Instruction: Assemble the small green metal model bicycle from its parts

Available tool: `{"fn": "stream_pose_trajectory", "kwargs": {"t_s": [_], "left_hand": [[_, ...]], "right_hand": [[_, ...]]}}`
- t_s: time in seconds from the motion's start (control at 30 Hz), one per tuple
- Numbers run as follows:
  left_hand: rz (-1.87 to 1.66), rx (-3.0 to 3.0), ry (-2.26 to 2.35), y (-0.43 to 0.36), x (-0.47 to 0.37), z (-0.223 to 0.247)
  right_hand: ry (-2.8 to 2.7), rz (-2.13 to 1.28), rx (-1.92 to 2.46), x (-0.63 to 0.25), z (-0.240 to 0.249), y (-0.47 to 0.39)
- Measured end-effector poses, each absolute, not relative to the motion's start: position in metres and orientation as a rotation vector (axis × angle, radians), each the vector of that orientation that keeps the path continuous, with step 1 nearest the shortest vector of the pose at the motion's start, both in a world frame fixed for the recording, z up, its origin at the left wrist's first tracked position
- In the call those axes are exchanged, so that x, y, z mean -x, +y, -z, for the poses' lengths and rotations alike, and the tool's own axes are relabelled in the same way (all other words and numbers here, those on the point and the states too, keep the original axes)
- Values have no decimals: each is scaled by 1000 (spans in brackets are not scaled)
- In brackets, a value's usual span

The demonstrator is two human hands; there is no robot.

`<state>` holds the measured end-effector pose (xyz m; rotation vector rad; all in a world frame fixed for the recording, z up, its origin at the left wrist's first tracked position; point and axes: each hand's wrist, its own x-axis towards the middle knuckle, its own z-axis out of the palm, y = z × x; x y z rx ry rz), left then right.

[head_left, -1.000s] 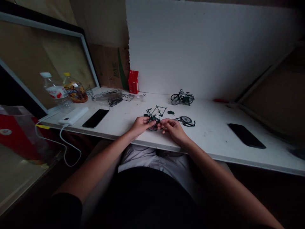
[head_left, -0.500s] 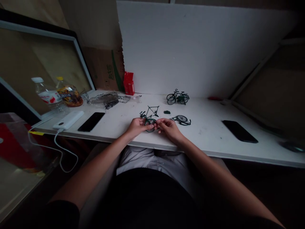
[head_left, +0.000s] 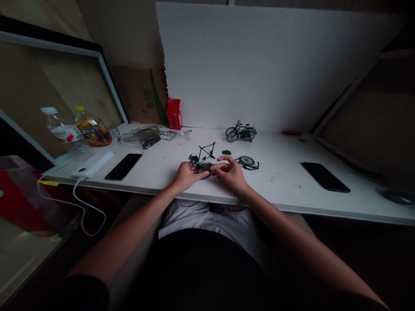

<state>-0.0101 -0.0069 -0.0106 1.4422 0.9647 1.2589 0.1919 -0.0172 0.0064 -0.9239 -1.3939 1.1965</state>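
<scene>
My left hand is closed on a miniature bicycle's front wheel assembly, low over the white table near its front edge. The dark green part has a spoked wheel, with a handlebar to its upper left. At the wheel's right side, my right hand pinches with thumb and fingers, one finger lifted above. Whether a tiny piece is in that pinch is too small to tell. Just beyond lies a thin bicycle frame. A small green part and a wheel with a curved mudguard rest to the right.
Assembled miniature bicycles stand at the back. Phones lie left and right. A cabled white power bank, two bottles, clear packaging and a red box occupy the left side.
The wheel assembly has tilted flatter between my hands, with its handlebar turned. One finger of my right hand has lifted and opened away from the wheel.
</scene>
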Motion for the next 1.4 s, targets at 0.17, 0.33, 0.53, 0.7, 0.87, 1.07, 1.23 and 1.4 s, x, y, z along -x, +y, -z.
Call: {"fn": "stream_pose_trajectory", "kwargs": {"t_s": [0.17,0.33,0.53,0.7,0.87,1.07,1.23,1.4], "left_hand": [[-1262,-1440,961,-7,10,12],[-1264,-1498,971,-5,12,17],[-1279,-1514,968,-4,12,18],[-1301,-1560,968,-5,11,14],[-1318,-1597,967,-6,11,13],[-1345,-1523,967,-7,8,12],[-1331,-1532,972,-8,8,10],[-1287,-1547,970,-9,10,8]], "right_hand": [[-1410,-1186,932,-192,-9,-20],[-1427,-1200,903,-192,-7,-19],[-1441,-1206,883,-193,-4,-18],[-1434,-1209,885,-192,-7,-20],[-1439,-1192,914,-192,-6,-19],[-1465,-1167,892,-192,-7,-18],[-1501,-1139,883,-193,-7,-18],[-1550,-1104,917,-194,-6,-16]]}}
